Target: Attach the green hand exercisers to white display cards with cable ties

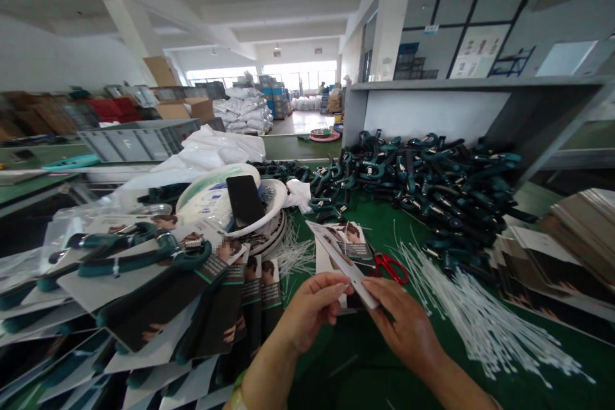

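Near the front middle of the green table, my right hand (401,320) grips the near end of a tilted white card (343,261), seen nearly edge-on. My left hand (317,307) is beside that card's left side, thumb and fingers pinched together; whatever they hold is too small to make out. Under and behind the card lie more printed cards (354,236). Red-handled scissors (391,267) rest just right of them. A bundle of white cable ties (485,314) spreads out to the right of my right hand.
Carded green-handled tools (158,275) are piled at left. Loose tools (423,179) heap before a grey shelf (355,112). A black phone (245,200) lies on a white bowl (276,205). Stacked cards (548,269) stand at right; a grey crate (139,141) is behind.
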